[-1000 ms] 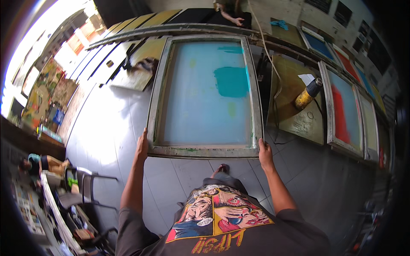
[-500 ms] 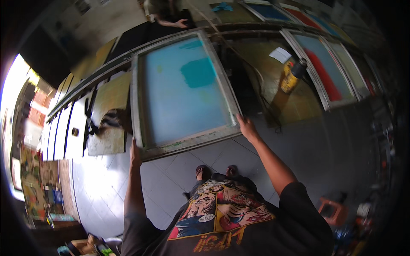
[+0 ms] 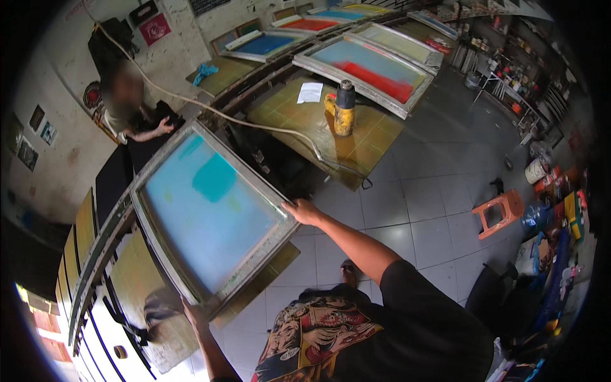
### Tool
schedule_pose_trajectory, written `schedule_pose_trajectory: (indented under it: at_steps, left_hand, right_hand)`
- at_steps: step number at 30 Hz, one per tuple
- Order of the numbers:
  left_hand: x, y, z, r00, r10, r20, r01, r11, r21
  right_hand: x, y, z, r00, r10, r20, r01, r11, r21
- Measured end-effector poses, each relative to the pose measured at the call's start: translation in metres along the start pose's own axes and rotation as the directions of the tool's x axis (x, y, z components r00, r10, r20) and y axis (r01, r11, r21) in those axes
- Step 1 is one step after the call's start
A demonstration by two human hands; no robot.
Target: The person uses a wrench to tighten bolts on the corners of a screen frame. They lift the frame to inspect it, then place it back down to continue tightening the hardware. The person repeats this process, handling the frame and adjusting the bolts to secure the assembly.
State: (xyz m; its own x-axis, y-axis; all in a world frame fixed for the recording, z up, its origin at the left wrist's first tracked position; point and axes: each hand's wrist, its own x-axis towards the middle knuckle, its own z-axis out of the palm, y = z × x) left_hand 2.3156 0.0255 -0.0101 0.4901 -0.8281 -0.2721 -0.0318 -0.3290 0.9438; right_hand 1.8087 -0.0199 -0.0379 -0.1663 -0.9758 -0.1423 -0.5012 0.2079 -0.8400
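Both my hands grip a screen-printing frame (image 3: pixel 203 213), a worn grey frame with bluish translucent mesh and a teal patch near its far side. My left hand (image 3: pixel 194 314) is closed on its near left corner. At the near right corner, my right hand (image 3: pixel 304 211) has its fingers wrapped round the edge. The frame lies over the long printing table, its far end close to a rail (image 3: pixel 114 223). Its underside is hidden, so I cannot tell whether it rests on anything. Left of it, a dark crumpled cloth (image 3: pixel 163 307) lies on a yellowish board (image 3: pixel 137 267).
Across the table a person (image 3: pixel 137 121) reaches out a hand. A yellow-and-black heat gun (image 3: pixel 344 118) and white paper (image 3: pixel 310 93) stand on another board (image 3: pixel 280 114). A cable (image 3: pixel 254 127) crosses the table. More frames (image 3: pixel 369 67) lie beyond; an orange stool (image 3: pixel 498 213) is at right.
My view has swung to the right, bringing the shelves and stool into sight. Both hands keep hold of the screen-printing frame, which now appears farther left and tilted. The person across shows more.
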Motion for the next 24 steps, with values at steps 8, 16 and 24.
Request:
schedule_pose_trajectory:
  at_steps: [8,16,24]
  left_hand:
    - [0.002,-0.005,0.015,0.997,0.080,0.020,-0.082,0.990,0.116]
    - [0.027,0.009,-0.008,0.996,-0.071,0.045,0.032,0.813,0.582]
    - [-0.031,0.038,0.057,0.760,0.629,0.165,-0.342,0.172,0.924]
  right_hand:
    - [0.001,0.008,0.000,0.996,0.076,0.050,-0.077,0.996,0.038]
    - [-0.011,0.002,0.021,0.999,0.006,-0.044,-0.004,0.999,0.045]
    - [-0.056,-0.009,-0.046,0.998,-0.048,0.034,0.041,0.980,0.195]
